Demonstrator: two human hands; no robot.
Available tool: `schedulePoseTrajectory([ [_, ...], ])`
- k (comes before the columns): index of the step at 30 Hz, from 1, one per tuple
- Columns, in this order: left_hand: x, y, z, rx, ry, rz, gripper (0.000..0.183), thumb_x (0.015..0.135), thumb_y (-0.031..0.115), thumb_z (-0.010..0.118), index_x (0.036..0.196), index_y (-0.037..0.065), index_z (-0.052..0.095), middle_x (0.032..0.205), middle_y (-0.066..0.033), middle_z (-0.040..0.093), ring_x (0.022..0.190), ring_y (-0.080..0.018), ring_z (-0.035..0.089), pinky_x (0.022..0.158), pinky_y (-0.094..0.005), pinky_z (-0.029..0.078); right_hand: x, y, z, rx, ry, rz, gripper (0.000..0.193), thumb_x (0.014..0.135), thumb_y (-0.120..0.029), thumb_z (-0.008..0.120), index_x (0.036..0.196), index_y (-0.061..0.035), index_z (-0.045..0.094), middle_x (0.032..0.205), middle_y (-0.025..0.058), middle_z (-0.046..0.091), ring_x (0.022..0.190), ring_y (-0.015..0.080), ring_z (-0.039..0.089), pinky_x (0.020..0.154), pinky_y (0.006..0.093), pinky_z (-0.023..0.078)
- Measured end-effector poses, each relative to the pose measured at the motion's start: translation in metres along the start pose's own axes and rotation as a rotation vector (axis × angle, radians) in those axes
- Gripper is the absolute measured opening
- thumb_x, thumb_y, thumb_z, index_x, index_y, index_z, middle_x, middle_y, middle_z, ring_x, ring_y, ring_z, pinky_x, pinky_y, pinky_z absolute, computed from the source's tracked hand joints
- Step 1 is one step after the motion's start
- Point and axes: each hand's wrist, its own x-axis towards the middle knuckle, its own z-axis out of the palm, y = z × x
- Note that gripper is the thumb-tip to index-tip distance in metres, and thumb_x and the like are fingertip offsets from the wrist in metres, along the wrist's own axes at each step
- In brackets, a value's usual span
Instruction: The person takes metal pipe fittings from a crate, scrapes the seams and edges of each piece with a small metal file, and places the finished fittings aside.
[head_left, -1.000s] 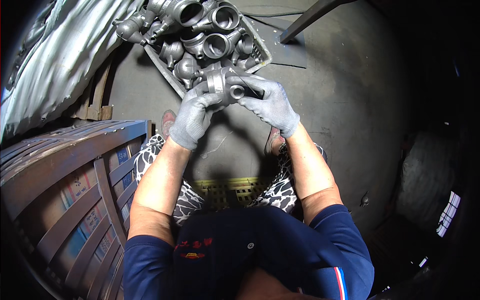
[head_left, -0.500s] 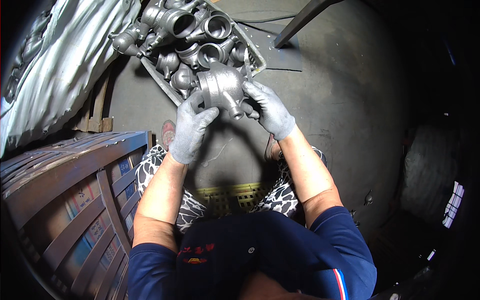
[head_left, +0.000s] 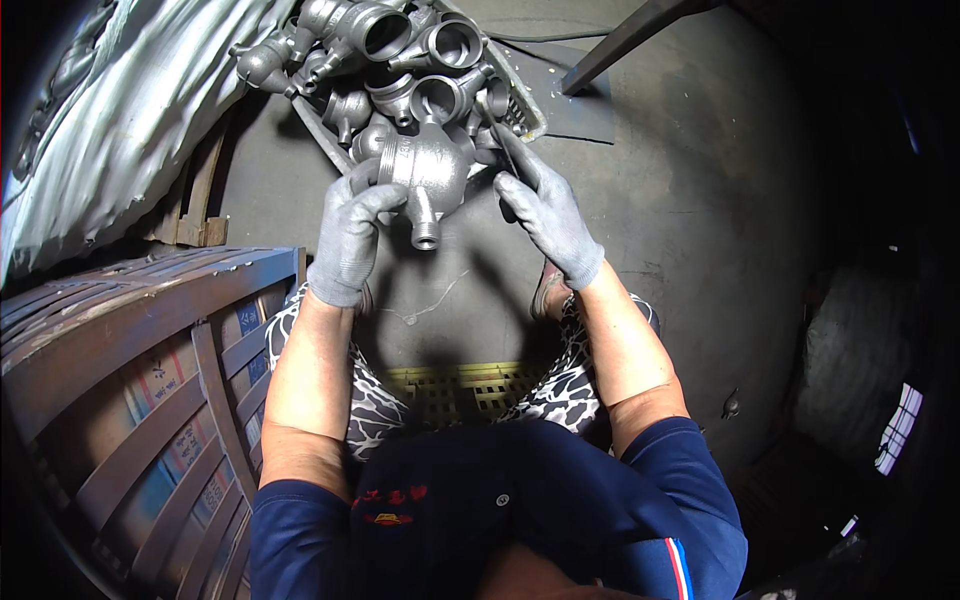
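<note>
My gloved left hand (head_left: pixel 345 235) grips a grey cast metal valve body (head_left: pixel 425 170) by its threaded collar on the left side. Its rounded body faces up, and a short spout points toward me. My right hand (head_left: pixel 553 222), also in a grey glove, is closed round a thin, flat, file-like tool (head_left: pixel 488 108) with its tip pointing away from me. A gap separates the right hand from the casting. Most of the tool is hidden by the fingers or dark against the background, so its exact kind is unclear.
Beyond my hands, a plastic crate (head_left: pixel 537 122) is heaped with similar castings (head_left: pixel 385 38). White sheeting (head_left: pixel 130 130) covers a bulky load at the left. A slatted rack (head_left: pixel 200 375) stands by my left arm, a yellow crate (head_left: pixel 510 378) lies beneath me, and a dark post (head_left: pixel 625 45) slants beyond.
The casting has shifted left and turned slightly, its spout pointing more directly toward me. My right hand has come away from its right side, moving rightward with the tool.
</note>
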Motion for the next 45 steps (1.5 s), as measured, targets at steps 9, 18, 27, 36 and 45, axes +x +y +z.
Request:
schedulePoseTrajectory([
  [9,-0.001,0.013,-0.016,0.118,-0.020,-0.047,0.029,0.084,0.024,0.062,0.091,-0.003,0.067,0.084,-0.0017,0.063,0.081,-0.0094,0.054,0.076,-0.0252,0.042,-0.026,-0.016,-0.002,-0.431,-0.097,-0.325,0.036,0.086,-0.005,0.057,0.122,-0.0080,0.061,0.111,0.0132,0.065,0.097,0.0244,0.063,0.086,0.0316,0.049],
  [18,-0.004,0.012,-0.007,0.103,-0.108,-0.142,0.024,0.089,0.021,0.059,0.090,-0.002,0.068,0.080,-0.0008,0.063,0.075,-0.0064,0.054,0.068,-0.0230,0.045,-0.036,-0.017,0.001,-0.600,-0.120,-0.319,0.036,0.081,-0.003,0.062,0.115,-0.0146,0.066,0.096,0.0114,0.067,0.082,0.0274,0.065,0.073,0.0324,0.053],
  [27,0.001,0.000,-0.018,0.166,-0.175,-0.106,0.027,0.090,0.020,0.057,0.093,-0.004,0.067,0.079,-0.0034,0.065,0.075,-0.0073,0.057,0.067,-0.0240,0.047,-0.035,-0.012,0.006,-0.752,-0.112,-0.408,0.036,0.079,-0.003,0.062,0.114,-0.0111,0.066,0.088,0.0110,0.064,0.073,0.0242,0.060,0.067,0.0307,0.049],
  [36,0.004,-0.005,-0.017,0.326,-0.184,-0.048,0.025,0.090,0.019,0.057,0.085,-0.004,0.065,0.078,-0.0008,0.062,0.073,-0.0061,0.054,0.067,-0.0239,0.045,-0.039,-0.017,0.009,-0.983,-0.115,-0.435,0.041,0.077,-0.008,0.062,0.116,-0.0215,0.064,0.082,0.0059,0.061,0.076,0.0259,0.061,0.063,0.0374,0.050],
  [45,0.006,-0.011,-0.014,0.374,-0.175,-0.075,0.024,0.089,0.018,0.059,0.087,-0.004,0.067,0.079,-0.0024,0.065,0.074,-0.0059,0.056,0.067,-0.0242,0.047,-0.041,-0.013,0.011,-1.090,-0.137,-0.401,0.044,0.076,-0.009,0.061,0.118,-0.0240,0.062,0.085,0.0045,0.061,0.079,0.0249,0.060,0.066,0.0386,0.049],
])
